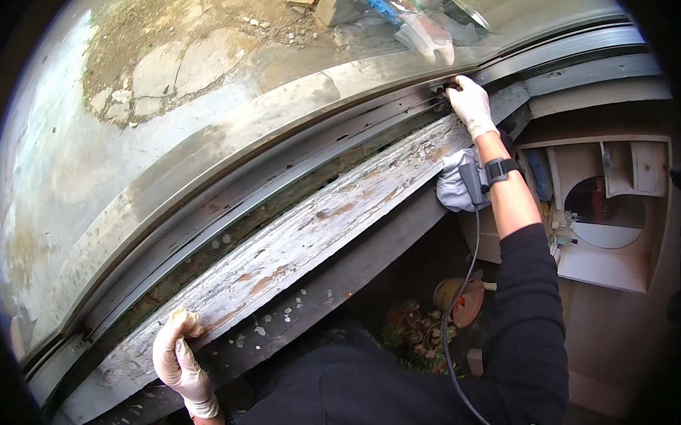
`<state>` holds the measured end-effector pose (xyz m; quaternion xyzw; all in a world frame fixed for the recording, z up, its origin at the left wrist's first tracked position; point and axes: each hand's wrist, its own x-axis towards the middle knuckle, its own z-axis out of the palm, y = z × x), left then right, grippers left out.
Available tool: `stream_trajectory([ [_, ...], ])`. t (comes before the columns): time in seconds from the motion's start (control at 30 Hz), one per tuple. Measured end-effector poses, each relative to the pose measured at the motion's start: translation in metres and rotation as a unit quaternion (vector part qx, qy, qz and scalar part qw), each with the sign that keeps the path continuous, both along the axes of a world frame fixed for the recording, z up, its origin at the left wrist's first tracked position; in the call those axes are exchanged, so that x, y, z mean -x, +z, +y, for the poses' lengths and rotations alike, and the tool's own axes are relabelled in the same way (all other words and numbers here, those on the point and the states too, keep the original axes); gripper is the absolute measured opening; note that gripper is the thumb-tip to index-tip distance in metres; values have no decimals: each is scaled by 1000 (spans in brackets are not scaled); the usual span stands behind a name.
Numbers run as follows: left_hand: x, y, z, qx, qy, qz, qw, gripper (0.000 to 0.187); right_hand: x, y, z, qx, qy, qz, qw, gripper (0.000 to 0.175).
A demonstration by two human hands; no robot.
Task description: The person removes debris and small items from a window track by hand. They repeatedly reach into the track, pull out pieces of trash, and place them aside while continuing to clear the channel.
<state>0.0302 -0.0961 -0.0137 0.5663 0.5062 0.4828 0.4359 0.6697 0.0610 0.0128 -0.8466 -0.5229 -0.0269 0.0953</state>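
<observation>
My right hand (472, 104), in a pale thin glove, reaches to the metal window track (344, 134). Its fingers close on a small dark clump (441, 96) at the track; what the clump is made of cannot be told. A grey-white cloth (458, 186) hangs over the sill edge beneath that forearm. My left hand (183, 359), also gloved, rests with bent fingers at the near edge of the weathered wooden sill (317, 214), where white paint flakes off. Whether it grips that edge is unclear. Dark dirt lies along the gap between track and sill.
Window glass (166, 165) rises beyond the track, with rubble and plastic outside. A black cable (448, 325) runs from a device on my right wrist. Below the sill stand a potted plant (423, 336) and a white shelf unit with a round mirror (605, 212).
</observation>
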Motion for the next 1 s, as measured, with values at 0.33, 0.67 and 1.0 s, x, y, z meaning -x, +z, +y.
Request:
stream_trajectory([
  [0.33,-1,1,2,-10,-12,-11,1000,28,5,25,-7,183,132,-76,971,55],
  [0.67,-6,-1,2,-22,4,-5,1000,27,24,-1,4,63,47,-17,997,34],
  [1.0,-9,1,0,-2,42,46,998,27,142,-6,-22,-39,113,152,981,32],
])
